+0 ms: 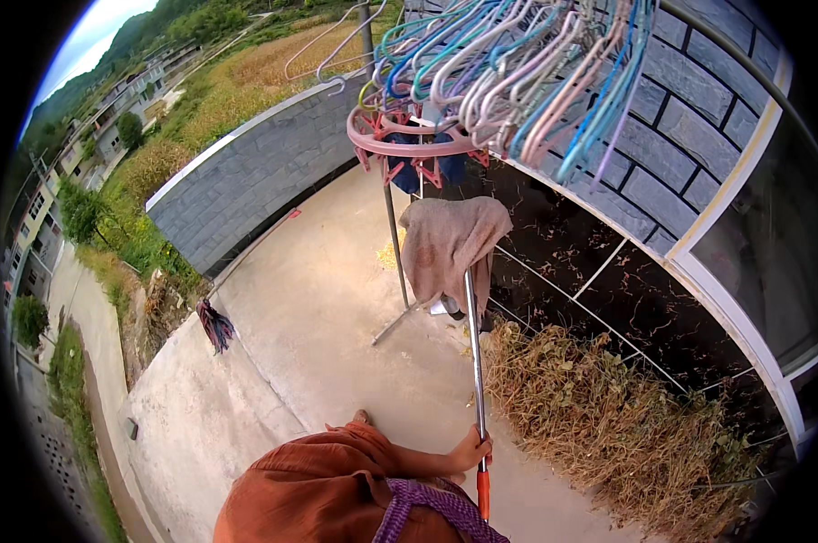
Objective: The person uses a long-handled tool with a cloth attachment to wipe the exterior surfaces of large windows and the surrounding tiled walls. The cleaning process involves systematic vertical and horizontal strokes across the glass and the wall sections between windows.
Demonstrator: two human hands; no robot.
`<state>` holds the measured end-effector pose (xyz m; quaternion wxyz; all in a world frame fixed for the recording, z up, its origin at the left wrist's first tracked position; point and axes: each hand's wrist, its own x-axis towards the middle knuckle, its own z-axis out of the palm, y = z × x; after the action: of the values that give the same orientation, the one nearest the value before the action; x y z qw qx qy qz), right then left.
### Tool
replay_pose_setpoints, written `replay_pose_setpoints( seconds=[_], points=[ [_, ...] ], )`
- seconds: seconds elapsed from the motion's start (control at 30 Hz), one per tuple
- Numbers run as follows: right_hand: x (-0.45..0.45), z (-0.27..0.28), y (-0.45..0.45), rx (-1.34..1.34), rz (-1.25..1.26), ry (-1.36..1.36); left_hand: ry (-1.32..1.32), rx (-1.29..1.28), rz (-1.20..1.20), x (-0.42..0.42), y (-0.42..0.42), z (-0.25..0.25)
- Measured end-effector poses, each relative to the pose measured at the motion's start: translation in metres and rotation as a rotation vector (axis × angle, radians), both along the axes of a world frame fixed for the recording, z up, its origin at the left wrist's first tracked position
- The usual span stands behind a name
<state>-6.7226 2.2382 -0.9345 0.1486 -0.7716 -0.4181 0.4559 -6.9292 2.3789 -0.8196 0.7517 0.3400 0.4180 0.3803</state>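
My left hand (pixel 473 451) grips a shiny metal pole (pixel 478 366) just above its orange sleeve (pixel 483 492). A brown-grey towelling cloth (pixel 450 237) drapes over the far end of the pole and hides what is under it. My right hand is out of view. My orange garment (pixel 307 485) and a braided purple strap (pixel 436 499) fill the lower middle. Beyond the cloth hangs a pink round clip hanger (pixel 416 142) with dark cloth on it, below a dense row of coloured clothes hangers (pixel 517 75).
A metal stand (pixel 394 237) rises from the concrete floor (pixel 300 285). Dry plant stalks (pixel 606 421) lie along the dark tiled wall (pixel 558 251) at right. A string mop (pixel 215 326) leans by the low grey wall (pixel 260 163). Yellow grain (pixel 390 251) lies behind the stand.
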Motion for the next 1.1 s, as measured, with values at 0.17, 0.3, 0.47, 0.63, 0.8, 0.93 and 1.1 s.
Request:
replay_pose_setpoints(
  seconds=[0.17,0.3,0.47,0.63,0.8,0.93,1.1],
  points=[
    [-0.077,0.019,0.071,-0.005,0.133,-0.049,-0.021,-0.111,0.061,-0.117,0.016,-0.012],
    [-0.154,0.038,0.126,0.002,0.211,-0.080,0.006,-0.071,0.148,-0.209,0.048,-0.005],
    [-0.236,0.058,0.182,0.016,0.277,-0.096,0.020,0.041,0.291,-0.311,0.105,0.004],
    [-0.294,0.064,0.229,0.004,0.340,-0.122,0.122,0.170,0.290,-0.392,0.158,0.037],
    [-0.341,0.061,0.288,-0.025,0.405,-0.160,0.085,0.167,0.260,-0.434,0.213,0.041],
    [-0.372,0.056,0.342,-0.058,0.464,-0.191,0.128,0.138,0.172,-0.458,0.255,0.035],
    [-0.420,0.054,0.428,-0.086,0.547,-0.229,0.150,-0.003,0.204,-0.499,0.316,0.029]
  ],
)
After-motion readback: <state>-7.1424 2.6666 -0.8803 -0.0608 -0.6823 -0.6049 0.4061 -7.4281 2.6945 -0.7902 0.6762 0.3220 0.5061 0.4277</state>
